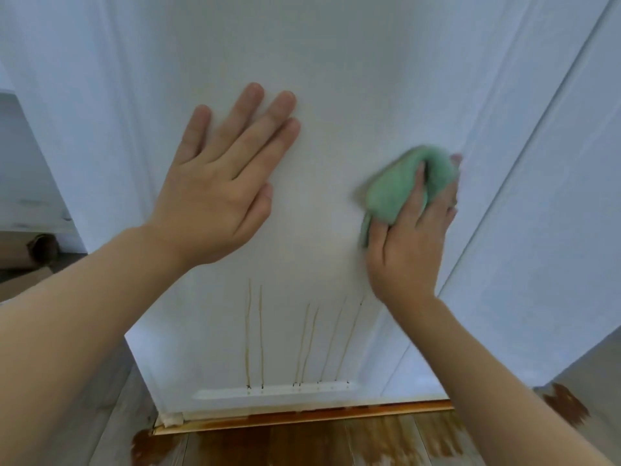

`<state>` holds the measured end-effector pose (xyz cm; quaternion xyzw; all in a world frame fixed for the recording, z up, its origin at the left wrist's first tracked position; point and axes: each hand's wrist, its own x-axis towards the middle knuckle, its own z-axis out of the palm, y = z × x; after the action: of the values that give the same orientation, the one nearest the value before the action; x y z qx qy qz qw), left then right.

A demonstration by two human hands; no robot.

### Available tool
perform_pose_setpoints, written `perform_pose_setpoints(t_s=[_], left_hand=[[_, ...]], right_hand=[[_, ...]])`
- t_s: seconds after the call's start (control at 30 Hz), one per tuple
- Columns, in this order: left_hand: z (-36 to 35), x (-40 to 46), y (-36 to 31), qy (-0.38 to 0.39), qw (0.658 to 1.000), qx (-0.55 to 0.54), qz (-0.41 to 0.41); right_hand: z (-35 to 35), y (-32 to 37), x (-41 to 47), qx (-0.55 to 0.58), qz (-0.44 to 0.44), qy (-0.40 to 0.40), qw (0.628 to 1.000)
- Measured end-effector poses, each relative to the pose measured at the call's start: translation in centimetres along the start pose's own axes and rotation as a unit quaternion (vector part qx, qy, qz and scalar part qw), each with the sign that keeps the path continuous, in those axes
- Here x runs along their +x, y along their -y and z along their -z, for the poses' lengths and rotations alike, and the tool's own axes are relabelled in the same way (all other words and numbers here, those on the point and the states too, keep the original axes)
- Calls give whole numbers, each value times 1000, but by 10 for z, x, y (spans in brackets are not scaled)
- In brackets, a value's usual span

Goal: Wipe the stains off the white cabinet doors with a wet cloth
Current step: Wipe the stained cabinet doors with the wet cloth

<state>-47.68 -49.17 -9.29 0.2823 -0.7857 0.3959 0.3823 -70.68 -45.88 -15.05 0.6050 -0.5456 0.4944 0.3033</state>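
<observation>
Wiping step in hand: right hand grips bunched green cloth against cabinet door, above the drip stains; left hand flat, bracing the door; next, likely stroke down over those streaks.

floor: wood planks, brown with worn pale patches, well below the fingers | trim: orange-brown strip along the floor edge | far left of the fingers: white furniture | light: soft, bluish

The white painted cabinet door looks smooth and matt. The green cloth appears soft and fuzzy. The brown wooden floor shows worn, patchy grain.
</observation>
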Motion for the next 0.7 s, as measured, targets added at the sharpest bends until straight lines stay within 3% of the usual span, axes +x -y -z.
perform_pose_setpoints(t_s=[0.13,0.23,0.33,0.47,0.57,0.63,0.7], left_hand=[[0,1,0,6,1000,7,1],[5,0,2,21,1000,-10,0],[8,-1,5,23,999,-20,-9],[4,-3,5,21,1000,0,-15],[-1,-4,5,14,1000,14,-14],[-2,-4,7,13,999,26,-24],[-4,-4,7,11,999,39,-26]], right_hand=[[2,-28,-78,-81,66,151,983],[14,-43,-87,-122,132,196,964],[35,-43,-27,-94,153,172,969],[37,-5,65,-14,48,46,998],[14,12,55,23,-27,-48,998],[-1,4,9,17,-22,-29,999],[-11,-14,-52,-17,10,58,998]])
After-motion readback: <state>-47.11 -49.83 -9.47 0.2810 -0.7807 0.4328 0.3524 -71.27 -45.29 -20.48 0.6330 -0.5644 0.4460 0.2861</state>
